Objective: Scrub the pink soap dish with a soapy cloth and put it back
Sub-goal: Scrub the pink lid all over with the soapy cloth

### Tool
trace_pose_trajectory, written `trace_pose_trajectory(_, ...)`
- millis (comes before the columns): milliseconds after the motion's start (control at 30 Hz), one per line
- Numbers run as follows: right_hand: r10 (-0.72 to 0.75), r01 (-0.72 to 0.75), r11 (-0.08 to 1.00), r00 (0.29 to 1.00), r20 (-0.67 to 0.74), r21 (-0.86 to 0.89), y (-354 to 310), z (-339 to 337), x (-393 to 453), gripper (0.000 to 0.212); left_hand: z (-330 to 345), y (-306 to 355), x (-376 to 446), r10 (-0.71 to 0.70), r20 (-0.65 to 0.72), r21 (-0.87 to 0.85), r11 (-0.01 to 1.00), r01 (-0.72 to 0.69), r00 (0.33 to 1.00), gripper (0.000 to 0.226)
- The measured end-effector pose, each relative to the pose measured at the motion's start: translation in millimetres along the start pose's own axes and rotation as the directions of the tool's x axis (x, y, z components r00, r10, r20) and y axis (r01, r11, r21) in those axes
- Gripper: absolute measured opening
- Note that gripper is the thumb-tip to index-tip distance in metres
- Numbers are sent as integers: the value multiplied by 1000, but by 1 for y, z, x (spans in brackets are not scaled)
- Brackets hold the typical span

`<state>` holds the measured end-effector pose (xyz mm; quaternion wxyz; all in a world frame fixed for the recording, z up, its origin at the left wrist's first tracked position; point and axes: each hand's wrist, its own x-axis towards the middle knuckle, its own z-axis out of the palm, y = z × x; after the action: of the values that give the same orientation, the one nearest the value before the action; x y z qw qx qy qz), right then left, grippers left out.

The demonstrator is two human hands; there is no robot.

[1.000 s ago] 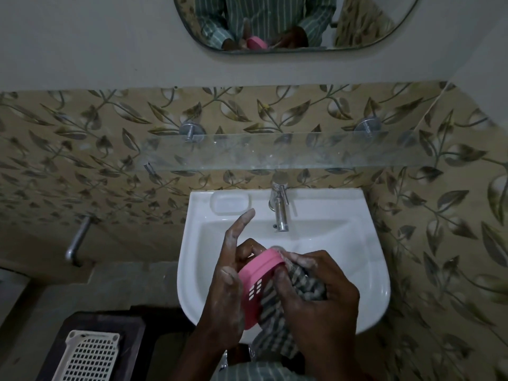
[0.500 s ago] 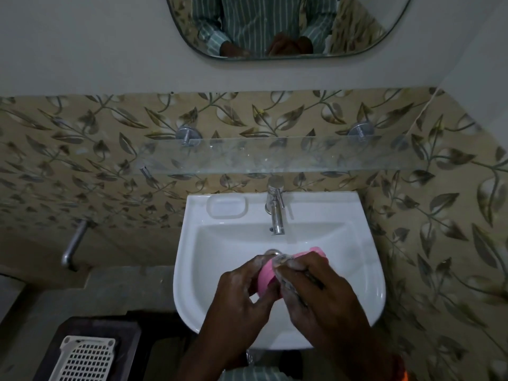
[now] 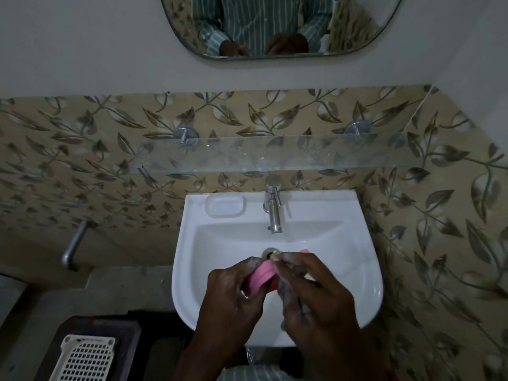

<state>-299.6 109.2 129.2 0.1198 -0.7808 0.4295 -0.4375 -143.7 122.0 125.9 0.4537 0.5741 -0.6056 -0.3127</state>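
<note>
Over white sink [image 3: 365, 270]: left hand [image 3: 231, 303] gripping pink soap dish [image 3: 261, 274], right hand [image 3: 316, 295] curled round soapy cloth [image 3: 288, 292] against it.

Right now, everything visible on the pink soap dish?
The pink soap dish looks like smooth moulded plastic with a stepped, rounded edge. It is held over the white sink basin, near the drain, tilted on edge. The left hand grips its near end; the right hand, foamy, presses a soapy cloth against it. A small pink corner shows past the right hand. Most of it is hidden.
</note>
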Motion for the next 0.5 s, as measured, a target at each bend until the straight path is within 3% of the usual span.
trace_pose_trajectory(100,-37,31,997,996,77,77,-14,4,-9,30,3,1,-2,-3,21,-59,998,5,1000,14)
trace_pose_trajectory(200,-202,201,979,976,81,26,-16,0,-11,27,4,4,-3,-2,25,-150,989,5,1000,19)
trace_pose_trajectory(300,-213,215,977,974,74,-11,-16,-3,-11,30,3,9,-1,50,27,-87,995,-48,998,27)
trace_pose_trajectory(433,-153,153,987,988,0,-53,-5,-4,-20,34,6,7,-3,92,29,38,995,-93,995,24)
trace_pose_trajectory(500,-21,19,999,998,-64,-30,7,-10,-17,26,8,6,-7,65,-15,59,996,-64,998,16)
